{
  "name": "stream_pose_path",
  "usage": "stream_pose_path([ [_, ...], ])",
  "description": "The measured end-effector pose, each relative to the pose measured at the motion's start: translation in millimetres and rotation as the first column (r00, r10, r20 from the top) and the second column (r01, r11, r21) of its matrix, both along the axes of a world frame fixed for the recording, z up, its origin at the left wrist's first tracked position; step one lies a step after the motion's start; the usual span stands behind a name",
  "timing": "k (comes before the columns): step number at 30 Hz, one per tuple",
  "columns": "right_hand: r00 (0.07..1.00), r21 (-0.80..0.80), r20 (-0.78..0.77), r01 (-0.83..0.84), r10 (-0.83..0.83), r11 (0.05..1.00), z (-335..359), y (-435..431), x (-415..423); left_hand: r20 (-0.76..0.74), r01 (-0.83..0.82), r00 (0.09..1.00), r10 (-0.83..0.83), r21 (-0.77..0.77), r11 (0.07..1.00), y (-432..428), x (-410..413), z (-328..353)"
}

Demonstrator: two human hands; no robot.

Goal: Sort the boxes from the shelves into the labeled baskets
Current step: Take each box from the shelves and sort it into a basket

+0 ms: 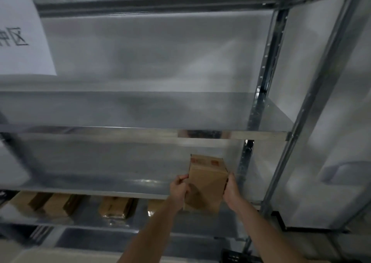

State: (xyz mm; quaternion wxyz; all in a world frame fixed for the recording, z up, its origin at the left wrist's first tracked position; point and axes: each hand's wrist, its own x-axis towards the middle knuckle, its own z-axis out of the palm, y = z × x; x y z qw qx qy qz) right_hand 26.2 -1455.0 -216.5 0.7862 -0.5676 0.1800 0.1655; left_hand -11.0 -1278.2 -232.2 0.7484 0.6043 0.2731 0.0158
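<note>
Job looks part-done: left hand [179, 188] & right hand [230, 193] each curl round a side of the brown box [206, 182] at the middle shelf [100, 184] front edge, not yet binned, w/ several boxes [115, 205] left on the lower shelf [86, 220].

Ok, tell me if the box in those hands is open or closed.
Closed: the cardboard box shows flat, unbroken faces with no flap raised, while the left hand and right hand grip its sides.

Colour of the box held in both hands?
Plain brown cardboard box, with small red-orange marks near its far edge. Head view, the only one.
</note>
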Motion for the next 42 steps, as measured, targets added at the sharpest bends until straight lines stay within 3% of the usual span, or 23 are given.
stream_pose_path([
  [6, 0.999, 0.017, 0.051, -0.008, 0.007, 1.000, 23.8, 36.6, -57.0, 0.012, 0.012, 1.000, -0.010, -0.195, 0.981, 44.1, -70.0, 50.0],
  [10, 0.997, -0.024, 0.076, 0.005, -0.004, 1.000, 56.7, 66.7, -101.6, 0.074, 0.096, 0.993, -0.087, -0.123, 0.988, 71.3, -115.0, 77.5],
  [18, 0.947, -0.123, 0.309, -0.054, 0.090, 0.991, 123.9, 102.3, -171.3, 0.202, 0.226, 0.957, -0.207, -0.073, 0.971, 123.1, -164.4, 128.6],
  [26, 0.953, -0.109, 0.299, -0.023, 0.055, 0.994, 198.5, 107.4, -203.7, 0.330, 0.319, 0.892, -0.309, 0.023, 0.947, 128.9, -198.8, 187.2],
  [35, 0.931, -0.007, 0.353, -0.093, 0.089, 0.996, 260.3, 90.7, -230.7, 0.430, 0.219, 0.889, -0.158, -0.096, 0.971, 110.9, -209.8, 233.0],
  [42, 0.912, 0.024, 0.389, -0.153, 0.132, 0.988, 269.8, 69.5, -245.8, 0.449, 0.176, 0.886, -0.118, -0.090, 0.980, 90.9, -222.4, 253.3],
])
